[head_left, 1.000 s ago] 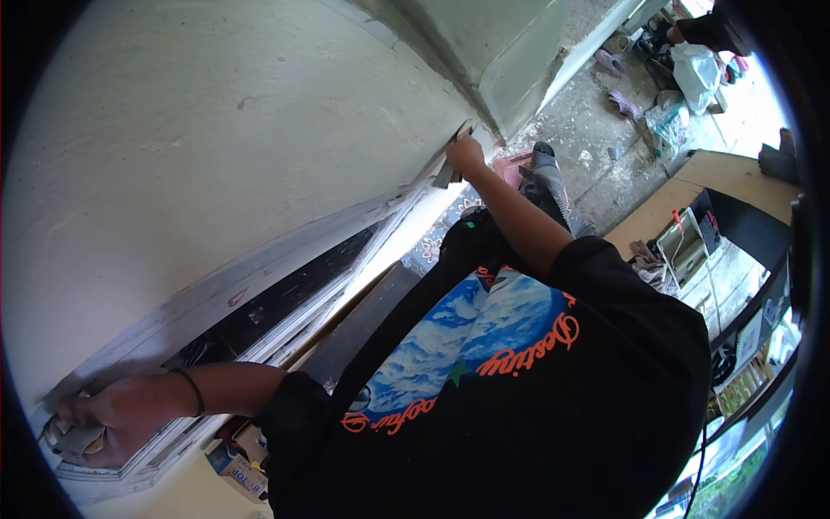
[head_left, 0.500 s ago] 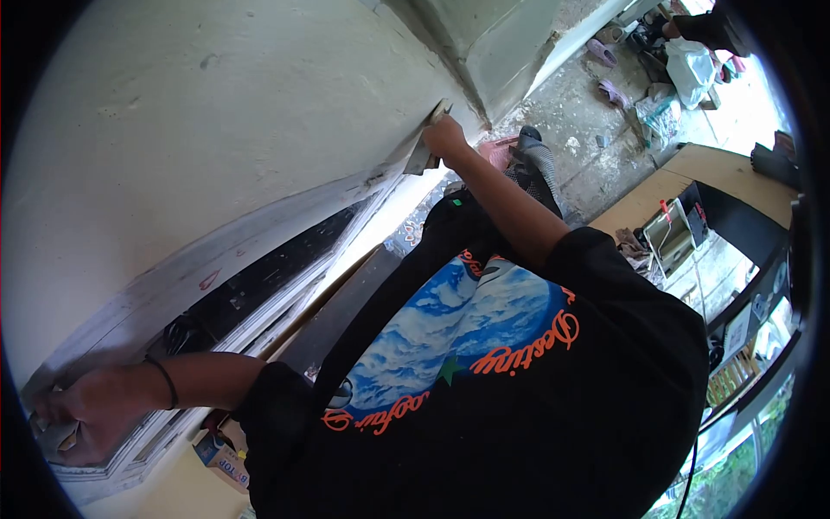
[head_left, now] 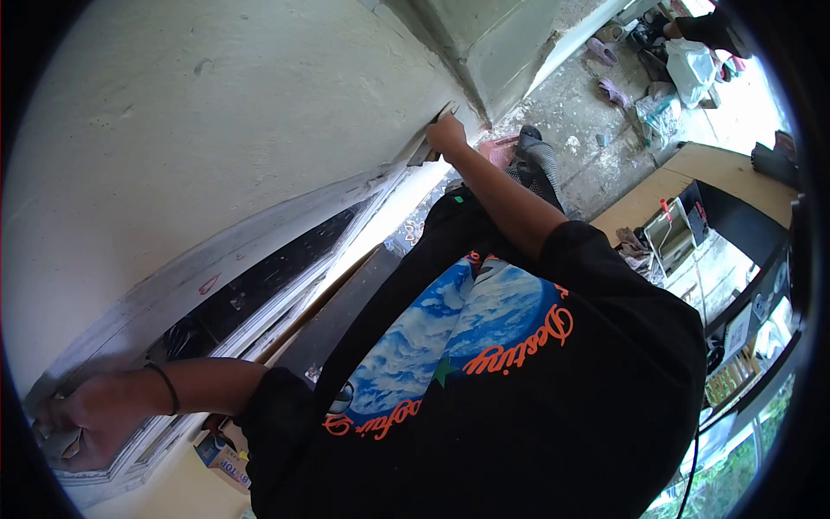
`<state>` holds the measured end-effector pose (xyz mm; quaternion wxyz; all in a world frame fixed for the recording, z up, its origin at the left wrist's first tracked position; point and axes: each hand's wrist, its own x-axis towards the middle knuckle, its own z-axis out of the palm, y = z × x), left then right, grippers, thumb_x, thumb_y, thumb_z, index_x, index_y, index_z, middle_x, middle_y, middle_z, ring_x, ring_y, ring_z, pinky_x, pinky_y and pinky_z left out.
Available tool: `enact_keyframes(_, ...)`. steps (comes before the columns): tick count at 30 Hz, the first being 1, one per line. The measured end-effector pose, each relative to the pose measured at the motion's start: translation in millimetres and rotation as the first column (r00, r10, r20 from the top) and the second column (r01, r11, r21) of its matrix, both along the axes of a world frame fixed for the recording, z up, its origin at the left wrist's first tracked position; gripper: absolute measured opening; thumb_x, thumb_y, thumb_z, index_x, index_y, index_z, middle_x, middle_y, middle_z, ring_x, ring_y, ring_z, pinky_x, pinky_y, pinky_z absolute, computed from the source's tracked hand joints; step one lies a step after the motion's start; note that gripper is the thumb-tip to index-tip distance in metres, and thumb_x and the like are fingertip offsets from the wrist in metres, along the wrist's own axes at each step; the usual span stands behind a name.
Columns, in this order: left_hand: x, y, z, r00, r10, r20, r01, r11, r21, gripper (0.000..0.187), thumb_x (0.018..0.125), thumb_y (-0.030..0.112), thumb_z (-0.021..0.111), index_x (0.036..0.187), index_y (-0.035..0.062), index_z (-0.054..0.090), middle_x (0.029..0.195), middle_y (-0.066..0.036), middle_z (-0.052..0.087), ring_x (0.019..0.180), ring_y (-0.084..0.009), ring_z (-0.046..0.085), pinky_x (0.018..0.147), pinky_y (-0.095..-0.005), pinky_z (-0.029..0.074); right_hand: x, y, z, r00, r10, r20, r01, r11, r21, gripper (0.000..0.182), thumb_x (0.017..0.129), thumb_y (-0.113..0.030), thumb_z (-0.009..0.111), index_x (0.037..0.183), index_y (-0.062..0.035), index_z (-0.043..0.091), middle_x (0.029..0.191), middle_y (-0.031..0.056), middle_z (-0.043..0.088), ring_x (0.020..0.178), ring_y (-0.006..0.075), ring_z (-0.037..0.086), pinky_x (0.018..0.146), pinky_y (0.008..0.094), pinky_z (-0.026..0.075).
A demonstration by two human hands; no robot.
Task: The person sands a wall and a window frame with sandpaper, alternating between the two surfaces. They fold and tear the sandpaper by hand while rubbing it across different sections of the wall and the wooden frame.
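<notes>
My right hand (head_left: 446, 137) is closed around a putty knife (head_left: 421, 157), its blade lying close against the lower part of the pale wall (head_left: 225, 130), near the corner. The end of its handle shows above my fist. At the far left, my left hand (head_left: 99, 419) is bent around a flat greyish piece (head_left: 66, 445) beside the frame's edge, its fingers partly in shadow; I cannot tell what the piece is. A white-edged frame with a dark opening (head_left: 251, 298) runs between the two hands, below the wall.
A worn floor (head_left: 579, 138) with purple slippers (head_left: 614, 92) and plastic bags (head_left: 690, 73) lies at the upper right. A wooden-topped table (head_left: 692, 169) stands on the right, with a red-handled roller frame (head_left: 665, 210) near it. A printed box (head_left: 222, 461) sits at the lower left.
My right hand has shifted slightly to the right, and less of the putty knife's blade shows. The left hand stays nearly in place, still around the greyish piece.
</notes>
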<state>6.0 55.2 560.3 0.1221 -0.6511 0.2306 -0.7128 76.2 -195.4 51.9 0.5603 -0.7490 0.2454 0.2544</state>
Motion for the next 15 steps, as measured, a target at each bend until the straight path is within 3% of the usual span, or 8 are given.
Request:
enact_keyframes(2, 2, -17, -7, 1.000, 0.012, 0.006, -0.012, 0.999, -0.047, 0.017, 0.071, -0.002, 0.053, 0.087, -0.0055, 0.051, 0.073, -0.010, 0.057, 0.063, -0.0165, 0.056, 0.058, -0.0276, 0.046, -8, 4, 10, 0.995, -0.010, 0.101, 0.015, 0.999, -0.048, 0.030, 0.073, -0.014, 0.054, 0.091, 0.0082, 0.061, 0.093, 0.0287, 0.061, 0.091, 0.0380, 0.061, 0.079, 0.0397, 0.049)
enact_keyframes(7, 0, -17, -10, 0.999, 0.044, 0.022, -0.042, 0.995, -0.094, 0.019, 0.071, -0.002, 0.054, 0.089, -0.0063, 0.050, 0.073, -0.010, 0.057, 0.063, -0.0165, 0.055, 0.058, -0.0280, 0.046, -1, -2, 1, 0.997, 0.065, 0.051, -0.061, 0.995, -0.084, 0.028, 0.073, -0.014, 0.054, 0.089, 0.0078, 0.061, 0.092, 0.0282, 0.061, 0.089, 0.0370, 0.061, 0.078, 0.0393, 0.049)
enact_keyframes(9, 1, -17, -12, 0.998, -0.058, -0.034, 0.055, 0.994, -0.091, 0.020, 0.074, 0.014, 0.064, 0.078, -0.0028, 0.053, 0.078, -0.012, 0.055, 0.064, -0.0173, 0.054, 0.054, -0.0271, 0.045, 6, -5, 2, 0.997, 0.055, -0.057, -0.057, 0.998, -0.029, 0.028, 0.073, -0.014, 0.054, 0.089, 0.0079, 0.061, 0.092, 0.0285, 0.061, 0.090, 0.0366, 0.061, 0.078, 0.0394, 0.049)
enact_keyframes(11, 3, -19, -11, 0.998, -0.057, -0.012, 0.055, 0.993, -0.100, 0.020, 0.072, 0.012, 0.064, 0.078, -0.0034, 0.053, 0.078, -0.012, 0.055, 0.064, -0.0171, 0.054, 0.054, -0.0273, 0.046, -8, 7, 8, 0.992, 0.031, 0.123, -0.018, 0.994, -0.109, 0.029, 0.074, -0.014, 0.053, 0.090, 0.0083, 0.061, 0.090, 0.0289, 0.061, 0.088, 0.0369, 0.062, 0.076, 0.0396, 0.050)
enact_keyframes(14, 6, -19, -11, 0.998, -0.052, 0.025, 0.055, 0.992, -0.117, 0.020, 0.070, 0.009, 0.064, 0.080, -0.0045, 0.053, 0.077, -0.012, 0.055, 0.064, -0.0170, 0.054, 0.054, -0.0277, 0.046, -3, 1, 0, 0.991, 0.019, 0.136, -0.014, 0.999, -0.041, 0.030, 0.074, -0.014, 0.053, 0.093, 0.0086, 0.060, 0.091, 0.0293, 0.061, 0.089, 0.0385, 0.061, 0.079, 0.0400, 0.049)
enact_keyframes(15, 5, -19, -11, 0.998, -0.049, 0.036, 0.053, 0.992, -0.118, 0.020, 0.070, 0.007, 0.064, 0.082, -0.0050, 0.053, 0.076, -0.012, 0.055, 0.063, -0.0170, 0.054, 0.054, -0.0279, 0.046, 5, -3, -16, 0.999, 0.034, 0.006, -0.034, 0.999, 0.017, 0.031, 0.074, -0.014, 0.053, 0.094, 0.0087, 0.060, 0.092, 0.0295, 0.061, 0.090, 0.0389, 0.060, 0.080, 0.0400, 0.048)
